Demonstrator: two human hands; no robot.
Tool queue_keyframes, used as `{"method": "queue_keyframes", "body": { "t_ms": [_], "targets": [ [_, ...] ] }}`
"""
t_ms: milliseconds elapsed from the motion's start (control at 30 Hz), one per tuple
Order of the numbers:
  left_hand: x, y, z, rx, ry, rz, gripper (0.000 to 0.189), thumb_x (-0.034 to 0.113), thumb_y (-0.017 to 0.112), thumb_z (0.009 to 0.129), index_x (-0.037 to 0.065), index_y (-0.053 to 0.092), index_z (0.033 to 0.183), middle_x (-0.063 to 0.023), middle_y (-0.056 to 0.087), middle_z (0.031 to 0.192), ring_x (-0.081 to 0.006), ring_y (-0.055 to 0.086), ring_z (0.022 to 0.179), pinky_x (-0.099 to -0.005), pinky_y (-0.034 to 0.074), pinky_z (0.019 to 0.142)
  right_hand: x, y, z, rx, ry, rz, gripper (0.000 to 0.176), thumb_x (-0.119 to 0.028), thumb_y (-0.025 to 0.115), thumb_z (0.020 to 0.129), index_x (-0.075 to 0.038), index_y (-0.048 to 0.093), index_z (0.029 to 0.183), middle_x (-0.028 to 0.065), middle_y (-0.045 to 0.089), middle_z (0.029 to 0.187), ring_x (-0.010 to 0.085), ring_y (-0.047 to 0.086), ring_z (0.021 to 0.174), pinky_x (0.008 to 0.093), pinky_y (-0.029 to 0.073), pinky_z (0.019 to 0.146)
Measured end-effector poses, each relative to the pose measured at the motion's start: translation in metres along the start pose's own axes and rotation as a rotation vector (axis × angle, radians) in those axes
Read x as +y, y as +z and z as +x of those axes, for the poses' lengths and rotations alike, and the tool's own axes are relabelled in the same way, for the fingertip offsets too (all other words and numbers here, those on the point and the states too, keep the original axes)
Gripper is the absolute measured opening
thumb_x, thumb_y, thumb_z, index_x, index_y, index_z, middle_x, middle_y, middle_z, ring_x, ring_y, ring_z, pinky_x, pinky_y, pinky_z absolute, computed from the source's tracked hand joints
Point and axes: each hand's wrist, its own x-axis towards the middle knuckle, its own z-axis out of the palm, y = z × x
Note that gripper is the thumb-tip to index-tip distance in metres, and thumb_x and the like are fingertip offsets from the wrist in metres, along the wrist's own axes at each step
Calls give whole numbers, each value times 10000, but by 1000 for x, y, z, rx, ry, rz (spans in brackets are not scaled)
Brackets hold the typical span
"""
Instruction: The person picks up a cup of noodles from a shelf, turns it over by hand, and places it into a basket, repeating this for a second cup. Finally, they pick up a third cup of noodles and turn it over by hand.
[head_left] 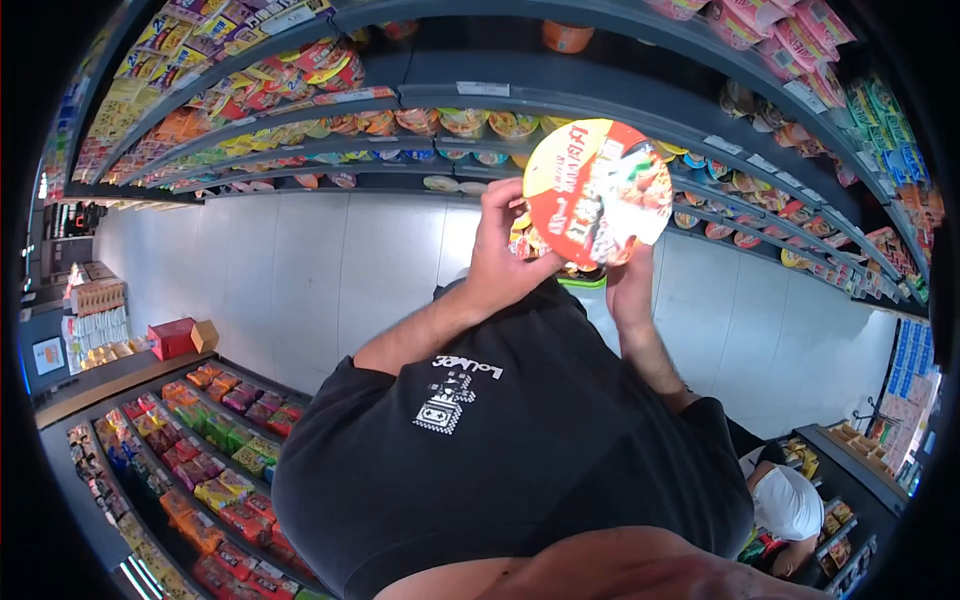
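I hold a round instant-noodle bowl [598, 190] with a red and yellow printed lid up in front of me, lid facing me. My left hand [503, 250] grips its left rim, fingers curled over the edge. My right hand [630, 283] supports it from below on the right side, partly hidden behind the bowl. More packaging shows just under the bowl between my hands; I cannot tell what it is. My black T-shirt [520, 450] fills the lower middle of the view.
Dark shelves [480, 100] of noodle cups and snack packets curve ahead. Another rack of packets [200, 450] stands at lower left. White tiled floor [330, 270] lies between. A person in white [785, 500] is low at the right. A red box [172, 338] sits at the left.
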Motion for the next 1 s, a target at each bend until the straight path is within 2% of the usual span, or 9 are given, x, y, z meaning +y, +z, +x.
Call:
{"method": "queue_keyframes", "body": {
  "t_ms": [200,367,467,533,667,733,900,967,1000],
  "targets": [
    [-11,-44,6,-251,-39,501,597,154,822,757,35,526,1262,-162,565,1242,-326,576,1177,-407,488,970,30,-14,49,-65,391,192,508,-29,644,938,-15,425,1397,140,585,1325,223,594,1209,413,549,962],
    [-101,-102,-45,-241,-425,657,528,200,804,792,31,583,1241,-150,637,1175,-294,640,1101,-400,515,928,191,-101,79,257,510,139,543,-40,607,967,-88,359,1448,156,565,1345,296,567,1249,510,517,1012],
    [-172,-154,-111,-204,-645,761,523,241,797,806,30,593,1239,-133,668,1134,-256,657,1068,-380,526,902,310,-196,58,440,797,144,431,-141,649,962,-117,492,1363,78,599,1315,297,591,1201,480,522,1009],
    [-200,-189,-163,-157,-835,744,520,246,781,803,16,586,1226,-189,659,1148,-325,667,1019,-415,535,893,347,-228,31,485,997,129,388,-186,668,956,-137,540,1319,39,623,1282,284,603,1166,463,521,1011],
    [-247,-284,-298,-184,-1267,790,511,256,780,811,26,589,1225,-177,711,1029,-304,698,928,-388,556,824,361,-211,-8,479,1234,-63,407,-242,721,915,-128,572,1277,92,658,1199,283,666,1033,411,590,868],
    [-244,-332,-351,-118,-1472,451,509,231,760,823,30,583,1256,-161,730,978,-236,709,903,-358,553,802,385,-202,-14,533,1287,-12,434,-274,733,905,-115,572,1275,97,662,1186,284,675,1012,407,591,865],
    [-217,-404,-323,-844,-1507,967,458,157,665,893,3,535,1304,-96,720,878,-141,659,783,-277,528,726,459,-166,-23,695,1149,62,471,-296,758,882,-99,560,1262,98,658,1181,275,678,1005,394,595,838],
    [-244,-465,-339,-117,-1650,382,473,189,641,919,19,505,1339,-92,703,936,-164,658,809,-302,528,730,501,-161,-14,760,1063,66,479,-277,763,877,-109,530,1260,99,654,1176,265,679,996,389,599,824],
    [-223,-439,-280,-136,-1661,445,492,214,627,936,31,479,1367,-93,667,1028,-175,656,874,-325,519,728,529,-159,-14,784,1037,79,489,-266,766,874,-116,510,1262,100,650,1175,258,679,990,388,601,818]
  ]
}}
